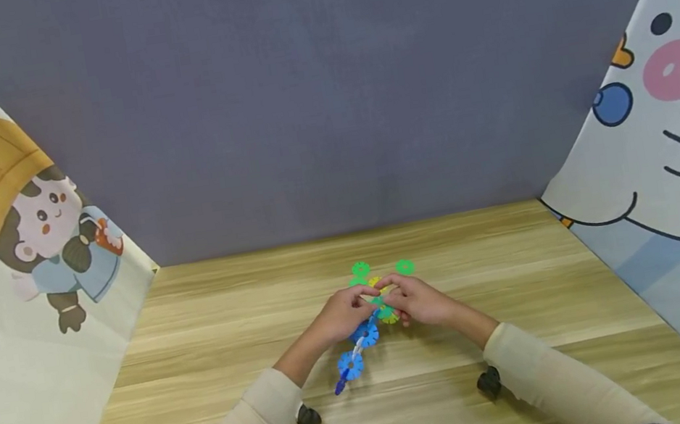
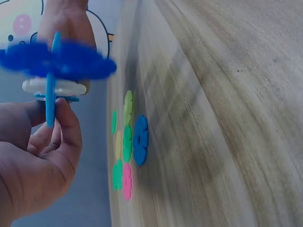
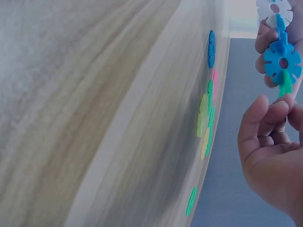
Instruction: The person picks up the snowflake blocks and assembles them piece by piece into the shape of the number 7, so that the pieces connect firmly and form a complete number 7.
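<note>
A chain of slotted plastic snowflake discs, with dark blue, light blue (image 1: 350,365) and white pieces, hangs raised over the table. My left hand (image 1: 342,316) pinches the chain near its upper end with thumb and forefinger. In the right wrist view a green snowflake disc (image 3: 285,85) is slotted edge-on into a blue disc (image 3: 282,62). My right hand (image 1: 424,300) pinches this green disc between thumb and fingertips, close to my left hand. The white disc (image 3: 275,10) shows farther along the chain.
Several loose discs lie flat on the wooden table (image 1: 215,348) beyond and below my hands: green (image 1: 404,266), yellow-green (image 3: 202,116), pink (image 2: 127,182) and blue (image 2: 140,140). A grey panel (image 1: 323,97) closes the back; cartoon-printed panels stand at both sides.
</note>
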The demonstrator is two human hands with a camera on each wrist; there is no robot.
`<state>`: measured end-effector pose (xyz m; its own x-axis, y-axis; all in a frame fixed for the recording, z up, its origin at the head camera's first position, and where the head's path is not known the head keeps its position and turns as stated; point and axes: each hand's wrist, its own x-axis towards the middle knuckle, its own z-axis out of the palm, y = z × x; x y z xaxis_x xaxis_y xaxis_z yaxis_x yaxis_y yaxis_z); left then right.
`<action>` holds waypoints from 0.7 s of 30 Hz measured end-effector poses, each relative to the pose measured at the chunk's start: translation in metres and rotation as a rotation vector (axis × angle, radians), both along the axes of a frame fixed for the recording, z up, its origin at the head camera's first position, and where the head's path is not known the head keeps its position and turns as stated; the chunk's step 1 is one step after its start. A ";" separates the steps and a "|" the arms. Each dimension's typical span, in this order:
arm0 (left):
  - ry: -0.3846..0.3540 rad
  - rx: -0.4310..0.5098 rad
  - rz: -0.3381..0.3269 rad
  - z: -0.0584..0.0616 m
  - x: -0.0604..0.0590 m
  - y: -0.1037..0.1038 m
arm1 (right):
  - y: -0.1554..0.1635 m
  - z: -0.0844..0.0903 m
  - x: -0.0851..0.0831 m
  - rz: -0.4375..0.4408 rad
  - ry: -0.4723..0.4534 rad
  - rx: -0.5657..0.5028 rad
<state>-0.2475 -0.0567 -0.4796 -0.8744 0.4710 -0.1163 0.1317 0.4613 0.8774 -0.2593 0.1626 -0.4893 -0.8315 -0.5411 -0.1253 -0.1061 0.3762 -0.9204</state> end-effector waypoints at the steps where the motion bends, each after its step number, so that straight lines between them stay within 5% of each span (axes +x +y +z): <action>1: -0.009 0.011 0.003 0.000 0.000 -0.001 | -0.001 0.000 -0.001 -0.009 -0.007 0.000; 10: -0.088 0.104 0.065 0.000 0.000 -0.010 | 0.000 0.000 -0.003 -0.056 0.013 0.068; 21: -0.230 0.198 0.141 -0.005 0.004 -0.023 | 0.001 -0.018 -0.005 -0.021 0.318 0.472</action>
<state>-0.2439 -0.0792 -0.4847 -0.8942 0.3803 -0.2360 -0.1328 0.2780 0.9513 -0.2642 0.1640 -0.5068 -0.8776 -0.4707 -0.0909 -0.3392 0.7437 -0.5761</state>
